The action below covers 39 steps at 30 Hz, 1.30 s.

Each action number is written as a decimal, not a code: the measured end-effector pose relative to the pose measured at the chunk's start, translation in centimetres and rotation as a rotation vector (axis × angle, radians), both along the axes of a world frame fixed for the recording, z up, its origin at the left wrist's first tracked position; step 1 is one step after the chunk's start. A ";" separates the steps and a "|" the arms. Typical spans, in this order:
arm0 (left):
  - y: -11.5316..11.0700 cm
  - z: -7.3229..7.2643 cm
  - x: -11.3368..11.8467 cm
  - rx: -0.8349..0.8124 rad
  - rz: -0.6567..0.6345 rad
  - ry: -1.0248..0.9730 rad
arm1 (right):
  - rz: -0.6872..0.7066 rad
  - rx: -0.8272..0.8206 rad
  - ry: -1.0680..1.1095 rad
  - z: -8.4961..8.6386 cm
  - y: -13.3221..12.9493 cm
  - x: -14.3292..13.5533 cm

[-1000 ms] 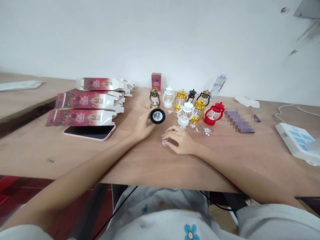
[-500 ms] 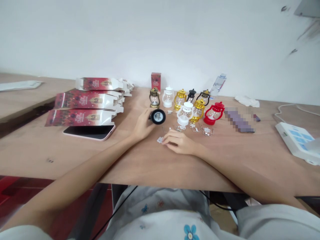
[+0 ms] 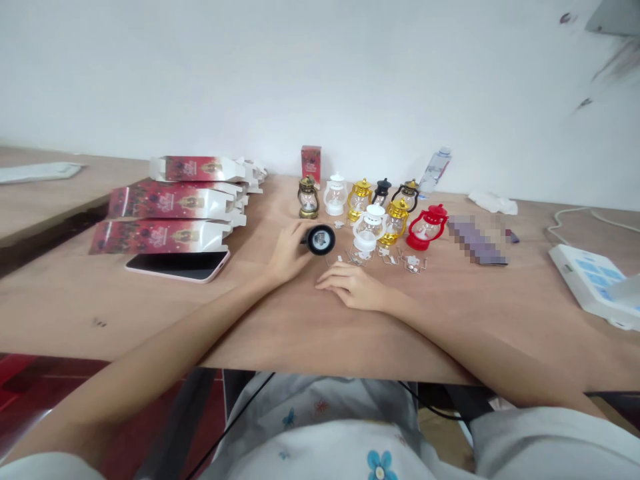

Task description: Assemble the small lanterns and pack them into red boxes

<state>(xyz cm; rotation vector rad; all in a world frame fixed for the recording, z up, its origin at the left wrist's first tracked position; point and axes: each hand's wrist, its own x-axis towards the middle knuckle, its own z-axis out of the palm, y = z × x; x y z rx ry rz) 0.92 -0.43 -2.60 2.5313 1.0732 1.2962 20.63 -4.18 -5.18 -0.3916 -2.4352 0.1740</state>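
Note:
My left hand (image 3: 290,253) is wrapped round a small black lantern (image 3: 321,240). Its round underside faces me, showing a pale disc with an open battery compartment. Just to the right, my right hand (image 3: 350,285) rests low over the table with its fingers pressed together. What those fingers hold, if anything, is hidden. Loose wire handles and small clear-and-white parts (image 3: 389,255) lie beyond my right hand. Behind them stand several mini lanterns, among them a white one (image 3: 369,230), a gold one (image 3: 395,223), a red one (image 3: 427,228) and a bronze one (image 3: 308,200).
Red printed cartons (image 3: 160,237) lie at the left, beside a phone (image 3: 177,265). An upright red box (image 3: 311,165) and a tilted plastic bottle (image 3: 435,172) are near the wall. A white power strip (image 3: 593,283) sits at the right, with a crumpled tissue (image 3: 493,203) farther back.
The small pale piece at my right fingertips is no longer visible. My right hand has shifted slightly left, and the black lantern has moved slightly right and toward me.

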 end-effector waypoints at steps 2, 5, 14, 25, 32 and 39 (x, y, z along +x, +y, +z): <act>-0.1 -0.1 0.0 -0.009 0.004 0.009 | -0.013 0.046 0.046 0.0 -0.1 0.0; -0.3 -0.1 0.1 -0.010 -0.007 0.030 | -0.068 0.134 0.168 0.3 -0.5 0.0; -0.9 0.0 0.3 -0.052 0.045 0.118 | -0.418 0.015 0.524 0.5 -1.7 -0.4; -1.3 -0.3 0.6 0.060 0.025 0.193 | -0.327 0.224 0.478 1.3 -1.1 0.2; -1.4 -0.3 0.6 0.068 0.010 0.207 | -0.246 0.321 0.417 1.3 -0.5 0.8; -1.5 -0.3 0.6 0.049 0.032 0.226 | -0.341 0.484 0.379 1.3 -1.0 0.4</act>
